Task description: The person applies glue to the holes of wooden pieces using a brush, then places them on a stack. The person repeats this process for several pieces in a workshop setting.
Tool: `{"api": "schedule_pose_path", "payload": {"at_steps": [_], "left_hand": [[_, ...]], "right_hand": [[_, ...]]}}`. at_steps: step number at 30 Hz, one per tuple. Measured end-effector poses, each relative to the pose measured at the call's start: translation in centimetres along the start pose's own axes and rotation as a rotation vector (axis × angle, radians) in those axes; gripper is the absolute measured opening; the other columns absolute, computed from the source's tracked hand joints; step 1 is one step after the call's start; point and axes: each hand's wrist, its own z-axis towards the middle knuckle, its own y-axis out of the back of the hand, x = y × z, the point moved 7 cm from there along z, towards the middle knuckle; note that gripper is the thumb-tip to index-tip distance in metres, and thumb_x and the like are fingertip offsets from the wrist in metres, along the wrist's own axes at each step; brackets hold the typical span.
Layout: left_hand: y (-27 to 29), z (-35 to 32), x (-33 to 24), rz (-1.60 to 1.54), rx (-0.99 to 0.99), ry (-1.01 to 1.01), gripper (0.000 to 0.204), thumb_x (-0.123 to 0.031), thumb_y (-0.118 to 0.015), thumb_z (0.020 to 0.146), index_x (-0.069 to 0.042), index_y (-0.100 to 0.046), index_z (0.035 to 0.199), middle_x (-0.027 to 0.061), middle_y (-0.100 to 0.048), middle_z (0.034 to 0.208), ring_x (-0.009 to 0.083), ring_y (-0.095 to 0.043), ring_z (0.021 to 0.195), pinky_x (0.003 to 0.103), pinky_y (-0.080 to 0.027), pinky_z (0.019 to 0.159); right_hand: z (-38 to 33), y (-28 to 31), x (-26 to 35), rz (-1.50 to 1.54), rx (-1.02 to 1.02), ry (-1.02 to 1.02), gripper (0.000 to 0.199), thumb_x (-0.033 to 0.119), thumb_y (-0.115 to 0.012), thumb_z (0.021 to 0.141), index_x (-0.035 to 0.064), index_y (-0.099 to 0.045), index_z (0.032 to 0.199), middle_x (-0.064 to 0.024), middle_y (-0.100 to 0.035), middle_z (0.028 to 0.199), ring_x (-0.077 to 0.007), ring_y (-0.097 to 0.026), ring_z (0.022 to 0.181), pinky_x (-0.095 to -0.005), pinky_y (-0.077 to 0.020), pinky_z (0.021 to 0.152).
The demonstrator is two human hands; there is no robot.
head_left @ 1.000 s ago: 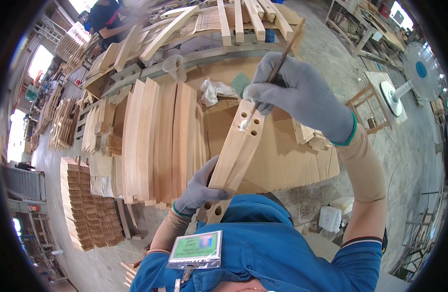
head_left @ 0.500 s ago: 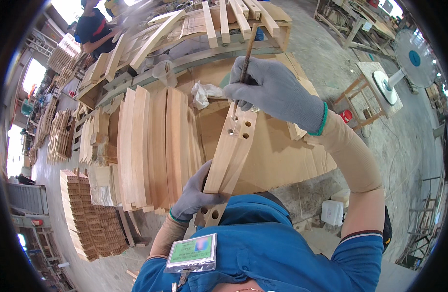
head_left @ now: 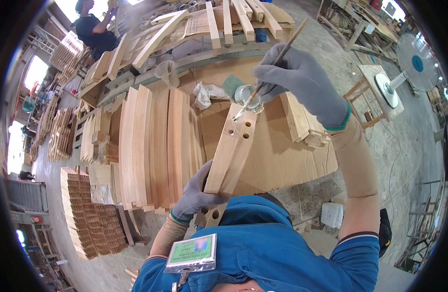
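In a grey glove, my left hand (head_left: 197,194) is closed round the near part of a pale wooden piece (head_left: 228,151) with round holes at both ends. My gloved right hand (head_left: 301,80) pinches a thin paintbrush (head_left: 246,101) with a long handle. The brush slants down to the left, its whitish tip at one of the holes in the far end of the wood. Just behind that end stands a clear jar (head_left: 248,95), partly hidden by the brush and hand. Beside the jar are a green pad (head_left: 231,85) and a crumpled clear plastic bag (head_left: 207,95).
To the left stands a row of wooden pieces (head_left: 158,146). More lie on the cardboard (head_left: 277,165) at right. Across the back runs a bench (head_left: 199,29) with long strips and a plastic cup (head_left: 166,73). A fan (head_left: 394,85) stands far right; a person (head_left: 95,29) works far left.
My right hand has moved right and the brush now leans over more, uncovering the jar and the pieces at right. My left hand keeps its hold. The far person's arms have risen.
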Motion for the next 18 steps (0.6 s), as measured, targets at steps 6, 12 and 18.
{"api": "schedule_pose_path", "payload": {"at_steps": [6, 12, 18], "left_hand": [[0.4, -0.2, 0.2, -0.005, -0.045, 0.027, 0.092, -0.012, -0.077, 0.054, 0.0, -0.039, 0.138, 0.0083, -0.056, 0.116, 0.0188, -0.053, 0.109, 0.032, -0.042, 0.097], [0.6, -0.4, -0.1, -0.054, -0.064, 0.038, 0.088, -0.007, -0.075, 0.057, 0.0, -0.039, 0.137, 0.0078, -0.056, 0.117, 0.0176, -0.054, 0.108, 0.031, -0.043, 0.095], [1.8, -0.7, 1.1, -0.154, -0.164, 0.057, 0.082, 0.0, -0.073, 0.058, 0.0, -0.042, 0.135, 0.0067, -0.058, 0.117, 0.0163, -0.055, 0.108, 0.03, -0.044, 0.095]], "right_hand": [[-1.1, 0.8, -0.1, -0.115, 0.053, 0.004, 0.015, 0.013, -0.063, 0.088, -0.0011, -0.059, 0.089, -0.0082, -0.065, 0.077, -0.0108, -0.066, 0.068, -0.0232, -0.0547, 0.063], [-0.4, 2.1, -0.5, -0.083, -0.079, 0.047, 0.012, 0.012, -0.063, 0.088, 0.001, -0.057, 0.087, -0.0057, -0.064, 0.076, -0.0091, -0.063, 0.064, -0.0221, -0.0534, 0.062], [0.9, 4.7, -13.9, 0.14, -0.302, 0.015, 0.011, 0.006, -0.064, 0.086, 0.0018, -0.056, 0.082, -0.0033, -0.062, 0.077, -0.0073, -0.06, 0.068, -0.0212, -0.0522, 0.062]]}}
